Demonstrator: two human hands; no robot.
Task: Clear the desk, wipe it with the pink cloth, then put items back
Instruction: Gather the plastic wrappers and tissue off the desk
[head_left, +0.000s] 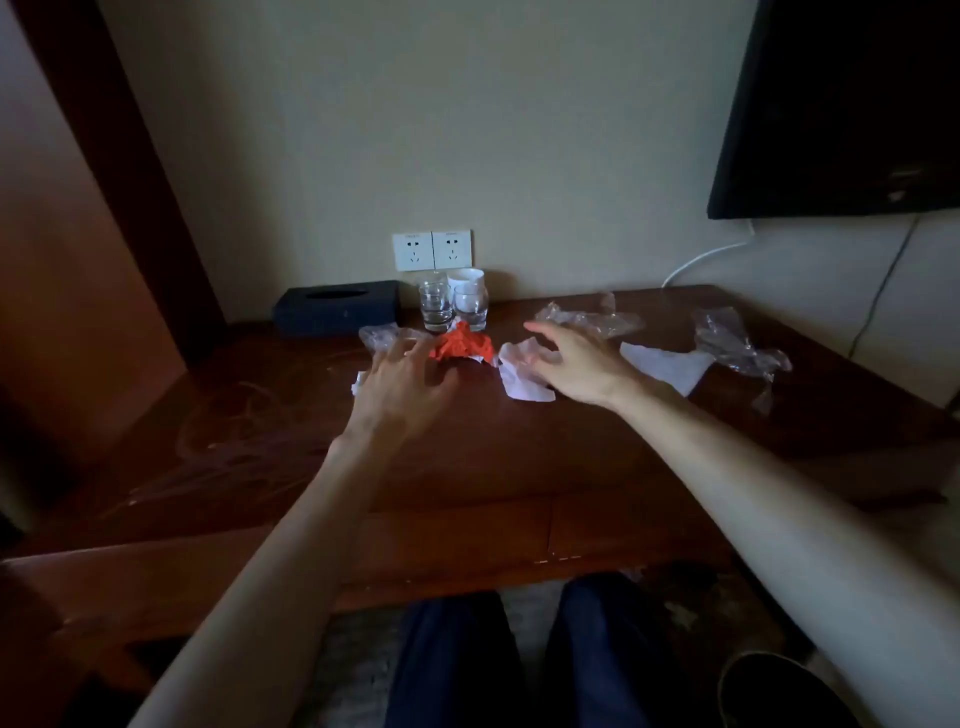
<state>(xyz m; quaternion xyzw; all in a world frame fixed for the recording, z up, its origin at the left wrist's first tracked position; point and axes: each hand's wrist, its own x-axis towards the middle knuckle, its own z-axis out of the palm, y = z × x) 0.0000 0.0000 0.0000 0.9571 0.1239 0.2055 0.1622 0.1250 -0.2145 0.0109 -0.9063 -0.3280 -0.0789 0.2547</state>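
Left hand (400, 384) and right hand (566, 364) spread, empty, over table (467, 467). Between them, red wad (461, 347): likely light, soft, crushable. Best pinched from above.

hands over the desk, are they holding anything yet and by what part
Nothing is held. The left hand hovers open beside the crumpled red-orange wrapper, and the right hand is spread open above the crumpled white paper tissue.

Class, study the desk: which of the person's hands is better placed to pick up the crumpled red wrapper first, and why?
Left. The left hand hovers open with its fingertips right beside the red wrapper. The right hand is spread over the crumpled white paper, further from the wrapper, so it would likely suit that paper instead.
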